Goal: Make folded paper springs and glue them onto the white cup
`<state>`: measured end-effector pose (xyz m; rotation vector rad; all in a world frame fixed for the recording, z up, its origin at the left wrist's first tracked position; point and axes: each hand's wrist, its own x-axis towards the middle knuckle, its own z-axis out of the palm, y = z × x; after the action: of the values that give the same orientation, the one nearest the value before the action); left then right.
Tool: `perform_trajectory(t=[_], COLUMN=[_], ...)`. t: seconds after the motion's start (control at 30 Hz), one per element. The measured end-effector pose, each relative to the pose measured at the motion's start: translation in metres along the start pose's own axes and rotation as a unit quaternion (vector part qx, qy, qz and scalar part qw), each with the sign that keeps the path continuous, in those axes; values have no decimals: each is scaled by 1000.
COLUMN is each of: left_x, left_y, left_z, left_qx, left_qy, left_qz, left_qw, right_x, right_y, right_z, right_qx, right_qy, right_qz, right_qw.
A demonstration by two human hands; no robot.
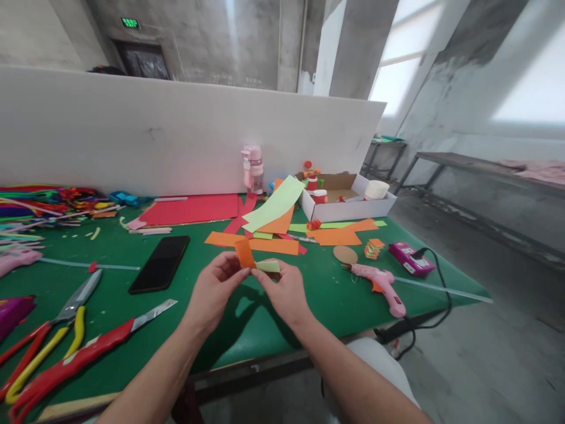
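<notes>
Between my two hands, above the front of the green table, an orange paper strip (pixel 244 253) and a pale green paper strip (pixel 268 267) meet at a corner. My left hand (pixel 216 282) pinches them where they cross, with the orange end standing up. Thumb against thumb, my right hand (pixel 285 288) grips the same joint, and the green end points right. A folded orange and green paper stack (pixel 374 248) sits farther right, beside a round cardboard disc (pixel 345 254). Loose orange strips (pixel 282 245) lie just behind my hands.
To the right are a pink glue gun (pixel 379 280) and a purple power socket (pixel 411 259) with a black cable. On the left lie a phone (pixel 159 264), scissors (pixel 73 312) and a red-handled cutter (pixel 110 338). A white box (pixel 353 207) and a pink bottle (pixel 253 168) stand behind.
</notes>
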<state>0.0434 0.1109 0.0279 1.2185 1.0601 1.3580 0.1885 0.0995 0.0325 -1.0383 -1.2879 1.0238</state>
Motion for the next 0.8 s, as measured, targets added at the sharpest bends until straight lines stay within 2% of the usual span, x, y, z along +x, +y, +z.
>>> perform_trajectory(t=[0.07,0.17,0.23,0.3,0.43,0.5,0.63,0.8], left_x=[1,4,4,2,-3,-5,-4,-4], left_y=[3,7,7,4,-3,-4,-1,-4], left_z=[-5,-12,-12,-7,9,12,11,11], left_qx=[31,74,68,38,-7,-20,-52,-66], left_qy=[-23,-24,-4,36,113,110,71,100], left_qz=[-28,-49,-47,-36,-10,-20,-82,-71], left_qw=[999,996,997,998,994,994,993,990], right_x=[1,1,1,0,0,1,2,-2], right_y=[-2,-3,-2,1,8,9,9,14], right_z=[-3,-6,-3,1,9,9,7,12], right_qx=[-47,-86,-55,23,156,158,112,146], right_qy=[-9,-12,-8,1,41,56,57,58], right_qz=[-20,-32,-15,32,124,125,95,92], right_qw=[999,996,998,999,979,978,988,983])
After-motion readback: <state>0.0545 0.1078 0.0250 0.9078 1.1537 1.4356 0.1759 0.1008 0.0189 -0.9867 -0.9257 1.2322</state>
